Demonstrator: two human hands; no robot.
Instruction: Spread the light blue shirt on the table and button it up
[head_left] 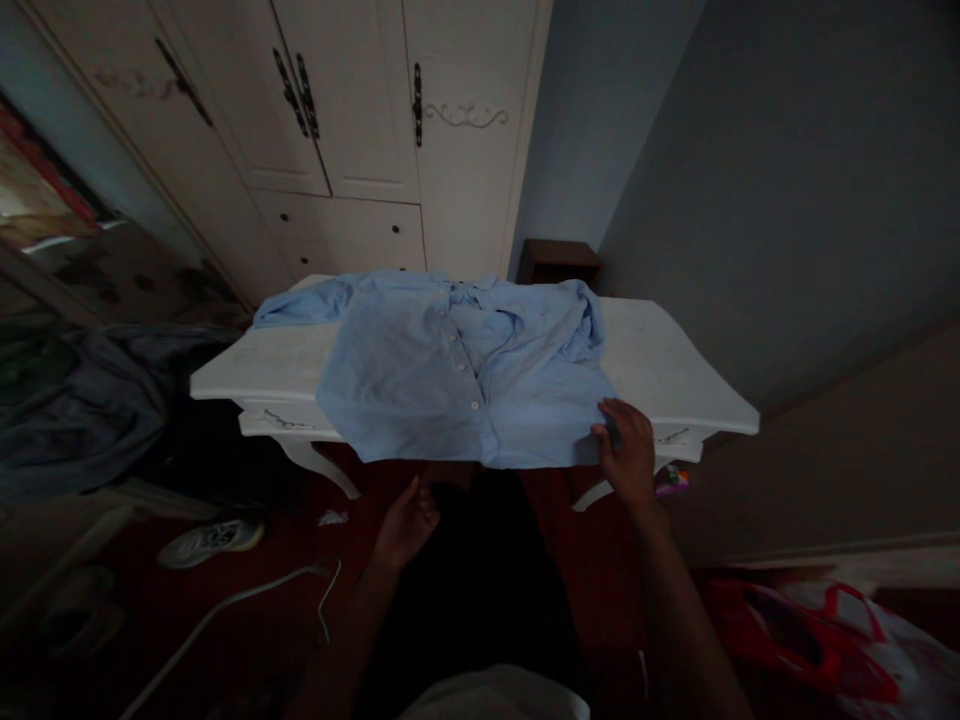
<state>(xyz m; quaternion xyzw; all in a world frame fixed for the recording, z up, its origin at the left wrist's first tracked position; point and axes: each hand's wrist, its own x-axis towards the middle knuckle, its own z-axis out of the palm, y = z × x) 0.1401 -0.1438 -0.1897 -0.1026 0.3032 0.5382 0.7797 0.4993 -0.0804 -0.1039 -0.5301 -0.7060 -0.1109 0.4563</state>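
A light blue button-up shirt (390, 370) lies spread face up on a white table (660, 350), its lower hem hanging at the front edge. Its collar points to the far side, and the front is partly unbuttoned near the top. One sleeve stretches out to the left; the other is bunched at the right. My right hand (630, 450) touches the shirt's lower right side, thumb and forefinger apart. Below the table's front edge, my left hand (409, 520) hangs in the air, holding nothing, with its fingers loosely bent and thumb apart.
A white wardrobe (360, 100) stands behind the table. Dark clothes (90, 400) are heaped at the left, above a shoe (214, 540) on the red floor. A white cable (225, 605) runs across the floor. At the lower right sits a red and white bag (847, 640).
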